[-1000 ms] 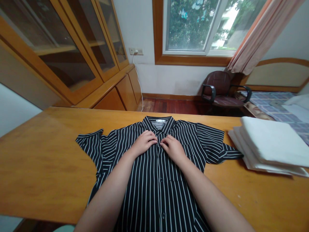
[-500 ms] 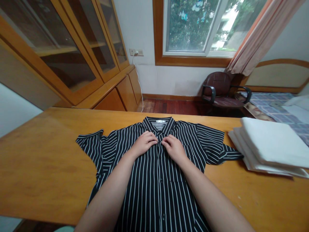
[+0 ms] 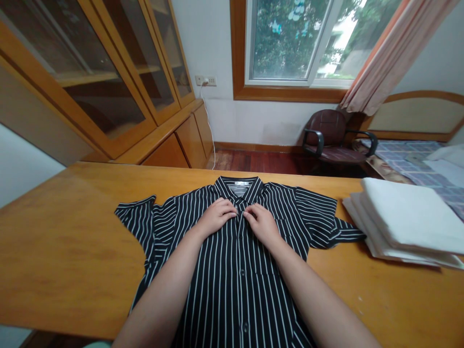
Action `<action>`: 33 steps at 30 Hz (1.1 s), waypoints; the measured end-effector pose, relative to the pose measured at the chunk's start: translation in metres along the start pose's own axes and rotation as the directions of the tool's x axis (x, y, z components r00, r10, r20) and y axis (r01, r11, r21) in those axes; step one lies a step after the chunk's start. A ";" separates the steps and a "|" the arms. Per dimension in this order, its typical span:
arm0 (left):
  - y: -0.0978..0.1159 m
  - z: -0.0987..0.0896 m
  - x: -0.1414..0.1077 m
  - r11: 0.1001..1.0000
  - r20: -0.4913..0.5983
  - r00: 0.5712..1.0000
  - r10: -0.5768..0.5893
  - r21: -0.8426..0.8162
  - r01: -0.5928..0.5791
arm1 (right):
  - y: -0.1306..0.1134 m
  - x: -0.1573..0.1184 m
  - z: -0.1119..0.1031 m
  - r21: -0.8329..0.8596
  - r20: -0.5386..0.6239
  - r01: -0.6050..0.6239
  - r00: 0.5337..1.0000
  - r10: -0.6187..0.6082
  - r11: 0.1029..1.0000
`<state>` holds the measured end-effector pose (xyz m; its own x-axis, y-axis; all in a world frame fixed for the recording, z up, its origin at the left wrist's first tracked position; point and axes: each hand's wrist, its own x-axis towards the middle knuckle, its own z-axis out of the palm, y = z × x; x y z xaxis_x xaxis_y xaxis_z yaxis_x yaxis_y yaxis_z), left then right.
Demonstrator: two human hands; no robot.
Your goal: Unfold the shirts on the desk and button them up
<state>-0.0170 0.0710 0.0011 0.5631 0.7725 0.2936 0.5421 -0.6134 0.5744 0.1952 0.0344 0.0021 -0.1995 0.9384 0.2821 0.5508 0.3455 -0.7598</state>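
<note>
A black shirt with white stripes [image 3: 217,285] lies front side up, its collar [image 3: 253,190] toward the table's far edge and its sleeves spread to both sides. Just below the collar, my left hand [image 3: 216,216] pinches the left edge of the front opening. My right hand [image 3: 264,223] is closed on the other side of the opening, a small gap from the left fingertips. Whatever button lies between the fingers is hidden. Farther down the front, a dark button [image 3: 242,273] and a lower button [image 3: 245,327] show.
The shirt rests on a wooden table [image 3: 65,241]. A stack of folded white cloth [image 3: 413,217] sits at the right, touching the right cuff. Beyond the table are a glass-door cabinet [image 3: 155,121], a brown armchair [image 3: 329,130] and a bed [image 3: 416,159].
</note>
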 end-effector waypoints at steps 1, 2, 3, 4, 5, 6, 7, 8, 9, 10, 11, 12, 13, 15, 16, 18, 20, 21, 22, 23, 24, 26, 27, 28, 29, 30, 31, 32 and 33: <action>0.000 0.000 0.000 1.000 0.000 1.000 0.001 0.000 -0.001 | 0.000 0.000 0.000 0.002 -0.001 -0.001 1.000 0.001 1.000; 0.000 0.000 0.000 1.000 0.000 1.000 0.000 0.000 0.000 | 0.000 0.000 0.000 0.003 0.000 -0.001 1.000 0.001 1.000; 0.001 0.000 0.000 1.000 0.000 1.000 -0.001 0.001 0.001 | 0.000 0.000 0.000 0.003 0.001 -0.002 1.000 0.002 1.000; 0.001 0.000 0.000 1.000 -0.001 1.000 -0.002 0.001 0.002 | 0.000 0.000 0.000 0.005 0.002 -0.001 1.000 0.001 1.000; 0.001 0.000 0.000 1.000 -0.001 1.000 -0.003 0.001 0.003 | 0.000 0.000 0.000 0.008 0.001 0.000 1.000 0.000 1.000; 0.001 0.000 0.000 1.000 -0.001 1.000 -0.004 0.000 0.004 | 0.000 0.000 0.000 0.011 0.001 0.000 1.000 0.000 1.000; 0.001 0.000 0.000 1.000 -0.001 1.000 -0.004 -0.002 0.004 | 0.000 0.000 0.000 0.011 0.002 0.001 1.000 -0.001 1.000; 0.001 0.000 0.000 1.000 0.000 1.000 -0.004 -0.003 0.004 | 0.000 0.000 0.000 0.009 0.003 0.001 1.000 -0.001 1.000; 0.001 0.000 0.000 1.000 0.002 1.000 -0.004 -0.004 0.004 | 0.000 0.000 0.000 0.005 0.005 0.002 1.000 -0.002 1.000; 0.000 0.000 0.000 1.000 0.003 1.000 -0.004 -0.005 0.004 | 0.000 0.000 0.000 0.001 0.007 0.002 1.000 -0.002 1.000; 0.000 0.000 0.000 1.000 0.004 1.000 -0.005 -0.007 0.005 | 0.000 0.000 0.000 -0.001 0.007 0.002 1.000 -0.002 1.000; 0.000 0.000 0.000 1.000 0.005 1.000 -0.006 -0.008 0.006 | 0.000 0.000 0.000 -0.002 0.007 0.002 1.000 -0.002 1.000; 0.000 0.000 0.000 1.000 0.004 1.000 -0.006 -0.010 0.006 | 0.000 0.000 0.000 -0.001 0.006 0.001 1.000 -0.001 1.000; 0.000 0.001 0.000 1.000 0.000 1.000 -0.006 -0.013 0.006 | -0.001 0.000 0.000 -0.001 0.004 0.000 1.000 0.000 1.000; 0.000 0.001 0.000 1.000 -0.001 1.000 -0.006 -0.013 0.006 | -0.001 0.001 0.000 -0.002 0.003 -0.002 1.000 0.002 1.000; 0.000 0.001 0.000 1.000 -0.002 1.000 -0.006 -0.013 0.006 | -0.001 0.001 0.000 -0.006 0.001 -0.003 1.000 0.003 1.000; 0.000 0.001 0.000 1.000 0.000 1.000 -0.007 -0.015 0.007 | -0.001 0.001 0.000 -0.010 0.002 -0.003 1.000 0.003 1.000; 0.000 0.001 0.000 1.000 0.000 1.000 -0.009 -0.017 0.009 | 0.000 0.001 0.000 -0.011 0.003 -0.002 1.000 0.002 1.000; 0.001 0.001 0.000 1.000 0.000 1.000 -0.011 -0.019 0.011 | 0.000 0.001 0.000 -0.011 0.004 -0.001 1.000 0.001 1.000; 0.001 0.001 0.000 1.000 -0.002 1.000 -0.014 -0.021 0.014 | 0.001 0.001 0.001 -0.012 0.004 -0.001 1.000 0.001 1.000; 0.001 0.001 0.000 1.000 -0.004 1.000 -0.015 -0.023 0.015 | 0.001 0.001 0.001 -0.013 0.003 -0.001 1.000 0.001 1.000; 0.001 0.001 0.000 1.000 -0.009 1.000 -0.014 -0.026 0.013 | 0.001 0.001 0.001 -0.012 -0.001 -0.001 1.000 0.001 1.000; 0.001 0.001 0.000 1.000 -0.010 1.000 -0.012 -0.025 0.012 | 0.001 0.001 0.001 -0.007 -0.004 0.000 1.000 0.000 1.000; 0.001 0.001 0.000 1.000 -0.012 1.000 -0.011 -0.023 0.011 | 0.001 0.001 0.001 0.001 -0.009 0.000 1.000 0.000 1.000; 0.001 0.001 0.000 1.000 -0.013 1.000 -0.011 -0.019 0.011 | 0.000 0.001 0.001 0.009 -0.014 0.000 1.000 0.000 1.000; 0.002 0.001 0.001 1.000 -0.014 1.000 -0.012 -0.014 0.011 | 0.000 0.001 0.000 0.019 -0.021 -0.002 1.000 0.002 1.000; 0.003 0.001 0.001 1.000 -0.017 1.000 -0.013 -0.008 0.013 | 0.000 0.001 0.000 0.031 -0.028 -0.008 1.000 0.009 0.999; 0.004 0.000 0.001 1.000 -0.022 1.000 -0.015 -0.002 0.015 | 0.000 0.001 0.000 0.042 -0.035 -0.021 0.999 0.022 0.999; 0.005 0.000 0.001 1.000 -0.030 0.999 -0.016 0.003 0.016 | 0.000 0.001 0.000 0.053 -0.041 -0.039 0.998 0.042 0.998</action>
<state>-0.0136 0.0693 0.0040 0.5354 0.7868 0.3072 0.5531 -0.6015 0.5764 0.1951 0.0359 0.0021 -0.1428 0.9510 0.2743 0.5146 0.3080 -0.8002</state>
